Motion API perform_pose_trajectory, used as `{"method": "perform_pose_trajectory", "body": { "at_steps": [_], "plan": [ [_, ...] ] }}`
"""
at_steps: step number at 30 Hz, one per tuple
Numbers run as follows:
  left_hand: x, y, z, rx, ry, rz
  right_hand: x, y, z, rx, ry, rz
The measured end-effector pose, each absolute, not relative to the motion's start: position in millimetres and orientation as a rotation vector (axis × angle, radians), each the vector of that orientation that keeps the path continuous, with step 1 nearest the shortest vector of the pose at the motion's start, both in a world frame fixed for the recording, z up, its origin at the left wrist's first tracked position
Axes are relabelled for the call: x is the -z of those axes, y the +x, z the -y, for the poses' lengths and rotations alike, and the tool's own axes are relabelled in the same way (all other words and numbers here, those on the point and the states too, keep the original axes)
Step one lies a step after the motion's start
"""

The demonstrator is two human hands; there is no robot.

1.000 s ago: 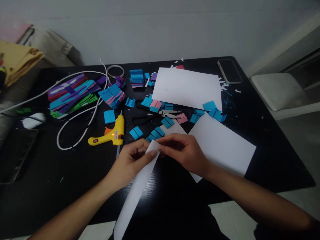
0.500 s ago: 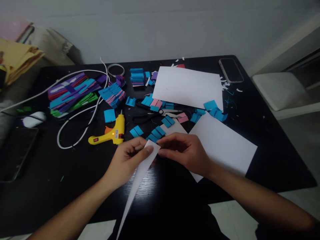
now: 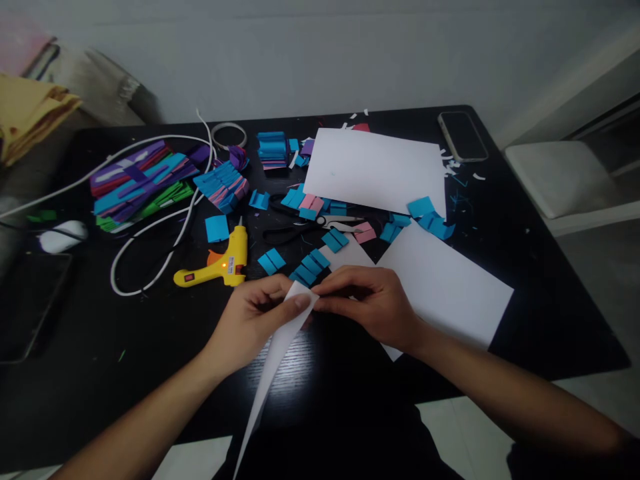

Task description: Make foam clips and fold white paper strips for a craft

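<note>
A long, narrow white paper strip (image 3: 280,343), seemingly folded, slants down from the table's middle toward my lap. My left hand (image 3: 263,317) grips its upper end, thumb lying flat on top and fingers behind. At the corner of that end, the thumb and fingertips of my right hand (image 3: 373,303) pinch the paper's edge. Just beyond my hands lie folded blue paper pieces (image 3: 309,267). A yellow glue gun (image 3: 220,263) with a lit orange light rests left of them. Scissors (image 3: 320,223) with black handles lie farther back, partly under paper pieces.
White sheets (image 3: 375,167) lie at the back and a white sheet (image 3: 455,290) under my right forearm. Bundles of coloured paper strips (image 3: 143,180) sit at the left beside a white cable (image 3: 113,260). A phone (image 3: 463,137) lies at the back right corner.
My right fingertips have closed onto the paper's corner, where a small gap showed before. My left hand keeps its hold. The whole view has shifted slightly.
</note>
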State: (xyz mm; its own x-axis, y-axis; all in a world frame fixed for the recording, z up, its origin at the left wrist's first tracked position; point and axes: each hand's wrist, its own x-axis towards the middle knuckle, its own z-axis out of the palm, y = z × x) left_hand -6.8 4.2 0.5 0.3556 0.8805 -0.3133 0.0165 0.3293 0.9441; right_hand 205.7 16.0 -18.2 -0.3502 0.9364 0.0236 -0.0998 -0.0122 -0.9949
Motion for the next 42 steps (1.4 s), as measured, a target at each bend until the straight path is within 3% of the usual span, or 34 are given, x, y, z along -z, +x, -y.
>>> {"method": "perform_pose_trajectory", "body": {
  "at_steps": [42],
  "plan": [
    [5.1,-5.4,-1.9,-0.729,0.93,-1.106,22.9,207.2,-13.2,-1.384,-0.871,1.511]
  ]
}}
